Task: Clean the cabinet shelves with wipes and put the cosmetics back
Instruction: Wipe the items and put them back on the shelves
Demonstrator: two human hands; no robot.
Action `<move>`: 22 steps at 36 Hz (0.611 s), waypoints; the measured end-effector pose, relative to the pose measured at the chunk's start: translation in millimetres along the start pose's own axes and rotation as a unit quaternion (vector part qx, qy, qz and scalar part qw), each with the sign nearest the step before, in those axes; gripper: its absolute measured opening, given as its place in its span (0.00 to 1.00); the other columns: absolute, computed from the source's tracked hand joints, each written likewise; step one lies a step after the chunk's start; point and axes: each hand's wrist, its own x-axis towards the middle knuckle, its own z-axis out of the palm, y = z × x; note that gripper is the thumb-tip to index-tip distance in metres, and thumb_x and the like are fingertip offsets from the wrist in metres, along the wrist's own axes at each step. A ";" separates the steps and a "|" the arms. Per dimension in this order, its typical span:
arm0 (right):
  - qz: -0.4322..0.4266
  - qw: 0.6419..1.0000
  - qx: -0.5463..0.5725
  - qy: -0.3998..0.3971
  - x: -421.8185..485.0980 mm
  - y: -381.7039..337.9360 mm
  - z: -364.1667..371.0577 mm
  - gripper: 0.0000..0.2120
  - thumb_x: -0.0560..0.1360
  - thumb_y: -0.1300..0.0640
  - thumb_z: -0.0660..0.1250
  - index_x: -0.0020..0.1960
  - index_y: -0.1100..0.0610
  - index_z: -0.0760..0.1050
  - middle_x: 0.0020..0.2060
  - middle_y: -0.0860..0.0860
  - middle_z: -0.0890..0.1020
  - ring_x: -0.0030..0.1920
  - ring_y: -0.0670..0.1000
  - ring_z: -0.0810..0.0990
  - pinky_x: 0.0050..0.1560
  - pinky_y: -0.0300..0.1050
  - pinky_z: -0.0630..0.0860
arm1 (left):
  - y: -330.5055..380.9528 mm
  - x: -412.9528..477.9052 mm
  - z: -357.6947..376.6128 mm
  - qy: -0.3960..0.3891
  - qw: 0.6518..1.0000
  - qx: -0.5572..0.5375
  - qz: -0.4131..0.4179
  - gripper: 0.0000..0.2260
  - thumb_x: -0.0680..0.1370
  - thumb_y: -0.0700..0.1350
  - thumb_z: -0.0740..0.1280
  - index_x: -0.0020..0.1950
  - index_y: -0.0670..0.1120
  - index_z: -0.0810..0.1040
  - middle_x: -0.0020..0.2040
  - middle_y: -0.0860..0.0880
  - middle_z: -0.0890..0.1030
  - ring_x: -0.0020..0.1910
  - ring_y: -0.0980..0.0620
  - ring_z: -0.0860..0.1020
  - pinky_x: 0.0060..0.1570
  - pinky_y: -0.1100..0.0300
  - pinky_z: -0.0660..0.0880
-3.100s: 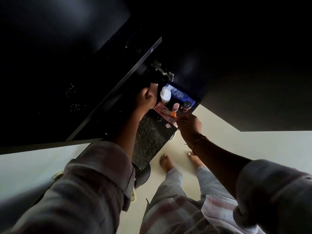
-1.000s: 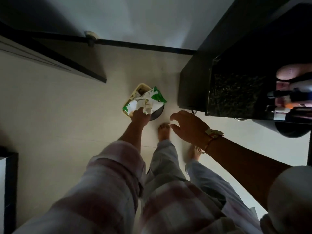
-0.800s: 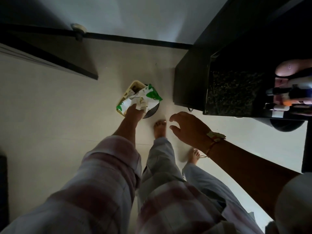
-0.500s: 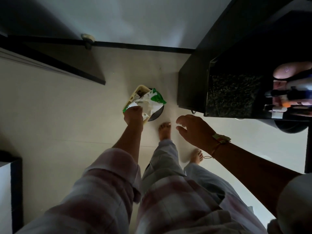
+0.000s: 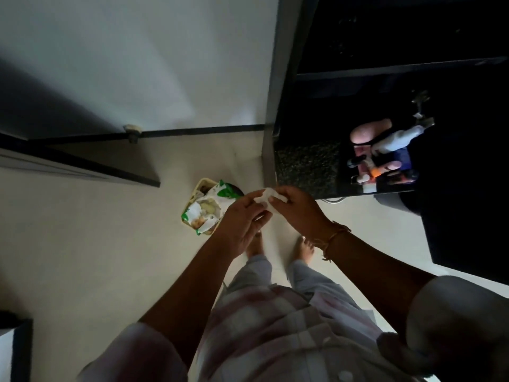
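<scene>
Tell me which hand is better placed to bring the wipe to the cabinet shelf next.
Probably the right hand. Both hands pinch the wipe, but the right is nearer the speckled shelf; the left hand is nearer the wipes pack.

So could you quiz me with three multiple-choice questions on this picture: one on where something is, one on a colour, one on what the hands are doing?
1. Where is the wipes pack?
A. on the floor
B. on the shelf
C. in a hand

2. What colour marks the pack?
A. red
B. green
C. purple

3. What holds the white wipe?
A. left hand only
B. neither hand
C. both hands

Answers: 1 A, it lies low by the bare feet. 2 B, green patches on white. 3 C, left hand and right hand pinch it between them.
</scene>
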 end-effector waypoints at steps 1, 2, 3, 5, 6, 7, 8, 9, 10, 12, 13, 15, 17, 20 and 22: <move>-0.001 1.000 0.002 0.000 -3.6 2.6 -9.8 0.13 0.76 0.52 0.69 0.58 0.56 0.79 0.48 0.47 0.82 0.48 0.45 0.80 0.44 0.30 0.73 | -2.0 -0.6 10.1 -0.005 1.000 0.024 0.001 0.14 0.79 0.33 0.62 0.65 0.37 0.74 0.54 0.42 0.81 0.50 0.50 0.82 0.49 0.61 0.79; -0.001 1.000 0.010 0.003 -6.8 5.2 -18.9 0.12 0.76 0.53 0.69 0.57 0.56 0.80 0.46 0.48 0.82 0.46 0.45 0.80 0.43 0.29 0.73 | -4.4 0.0 19.8 -0.004 0.999 0.051 0.004 0.13 0.79 0.34 0.62 0.63 0.38 0.75 0.52 0.42 0.82 0.49 0.51 0.82 0.48 0.61 0.78; -0.003 1.000 0.016 0.007 -9.8 7.2 -27.5 0.10 0.76 0.54 0.69 0.56 0.56 0.80 0.44 0.47 0.82 0.44 0.44 0.80 0.41 0.26 0.72 | -6.4 1.3 29.3 -0.001 0.997 0.075 0.008 0.12 0.79 0.34 0.63 0.62 0.38 0.76 0.50 0.43 0.82 0.48 0.51 0.82 0.46 0.62 0.78; 0.000 1.000 0.008 0.016 -13.3 12.3 -41.1 0.09 0.76 0.55 0.69 0.55 0.56 0.80 0.41 0.46 0.81 0.40 0.41 0.78 0.37 0.25 0.70 | -12.2 6.9 45.1 0.017 0.991 0.129 0.016 0.08 0.78 0.34 0.64 0.55 0.40 0.79 0.46 0.43 0.83 0.45 0.51 0.81 0.46 0.61 0.78; 0.002 1.000 -0.003 0.024 -14.0 15.4 -46.6 0.08 0.76 0.55 0.69 0.54 0.56 0.80 0.40 0.46 0.80 0.39 0.41 0.78 0.36 0.25 0.70 | -15.7 10.2 52.2 0.029 0.987 0.159 0.021 0.06 0.77 0.35 0.65 0.51 0.42 0.80 0.44 0.43 0.82 0.44 0.51 0.80 0.48 0.60 0.77; 0.002 0.999 -0.009 0.039 -14.6 18.0 -51.7 0.08 0.76 0.55 0.70 0.54 0.56 0.80 0.40 0.46 0.80 0.39 0.42 0.78 0.35 0.26 0.70 | -18.6 13.0 59.2 0.041 0.982 0.183 0.023 0.05 0.77 0.35 0.66 0.48 0.44 0.81 0.43 0.43 0.81 0.43 0.50 0.79 0.49 0.59 0.76; 0.004 0.998 -0.013 0.061 -14.5 21.4 -56.0 0.08 0.75 0.55 0.70 0.53 0.56 0.79 0.41 0.47 0.81 0.40 0.45 0.78 0.36 0.28 0.70 | -21.2 16.1 65.4 0.055 0.977 0.204 0.023 0.05 0.76 0.36 0.67 0.46 0.44 0.80 0.41 0.43 0.81 0.42 0.50 0.79 0.49 0.59 0.75; 0.001 0.997 -0.011 0.083 -14.6 24.0 -60.2 0.09 0.74 0.56 0.71 0.53 0.56 0.78 0.42 0.47 0.81 0.41 0.46 0.78 0.37 0.30 0.71 | -23.1 17.9 72.2 0.067 0.973 0.218 0.026 0.04 0.76 0.36 0.68 0.46 0.44 0.80 0.40 0.44 0.80 0.40 0.51 0.78 0.45 0.61 0.76; -0.003 0.995 -0.013 0.100 -14.3 25.9 -63.8 0.09 0.74 0.56 0.71 0.52 0.55 0.78 0.43 0.47 0.80 0.42 0.46 0.78 0.38 0.30 0.71 | -24.4 19.9 78.4 0.078 0.968 0.236 0.033 0.03 0.76 0.36 0.68 0.45 0.43 0.80 0.37 0.44 0.80 0.36 0.53 0.78 0.40 0.65 0.76; -0.032 0.991 -0.034 0.126 -13.9 26.9 -69.2 0.08 0.73 0.57 0.72 0.51 0.55 0.77 0.41 0.44 0.79 0.41 0.45 0.77 0.38 0.28 0.70 | -27.3 26.5 86.9 0.097 0.954 0.279 0.049 0.02 0.75 0.38 0.69 0.43 0.43 0.80 0.34 0.47 0.79 0.32 0.54 0.76 0.34 0.66 0.74; -0.054 0.988 -0.044 0.138 -13.3 26.3 -71.1 0.08 0.73 0.58 0.71 0.51 0.55 0.76 0.39 0.42 0.78 0.41 0.44 0.77 0.38 0.26 0.68 | -28.4 30.2 90.4 0.102 0.948 0.296 0.055 0.01 0.74 0.39 0.70 0.43 0.44 0.80 0.35 0.47 0.81 0.34 0.53 0.79 0.38 0.63 0.76; -0.093 0.982 -0.054 0.158 -10.6 24.2 -74.3 0.09 0.73 0.60 0.71 0.52 0.57 0.76 0.39 0.41 0.76 0.41 0.43 0.75 0.39 0.25 0.69 | -29.2 37.6 94.4 0.118 0.944 0.304 0.055 0.02 0.73 0.41 0.71 0.45 0.45 0.80 0.42 0.46 0.84 0.44 0.50 0.82 0.50 0.54 0.78; -0.115 0.977 -0.064 0.166 -5.9 22.1 -77.4 0.09 0.73 0.61 0.70 0.53 0.57 0.76 0.42 0.46 0.79 0.42 0.44 0.75 0.41 0.31 0.72 | -27.7 42.1 98.4 0.119 0.954 0.271 0.038 0.03 0.74 0.39 0.70 0.46 0.45 0.79 0.44 0.44 0.82 0.46 0.48 0.81 0.56 0.50 0.77; -0.114 0.977 -0.085 0.156 1.3 17.8 -78.7 0.07 0.74 0.62 0.65 0.49 0.53 0.76 0.42 0.51 0.81 0.41 0.49 0.78 0.39 0.41 0.74 | -20.9 45.7 105.3 0.095 0.974 0.205 0.020 0.04 0.76 0.34 0.66 0.44 0.41 0.74 0.41 0.42 0.77 0.44 0.48 0.78 0.55 0.52 0.78; -0.106 0.973 -0.118 0.170 6.8 16.5 -79.1 0.07 0.73 0.63 0.63 0.45 0.53 0.77 0.40 0.54 0.81 0.39 0.53 0.78 0.36 0.41 0.71 | -17.3 50.3 106.5 0.094 0.968 0.230 0.029 0.05 0.77 0.34 0.66 0.43 0.42 0.74 0.43 0.41 0.78 0.47 0.46 0.79 0.53 0.53 0.79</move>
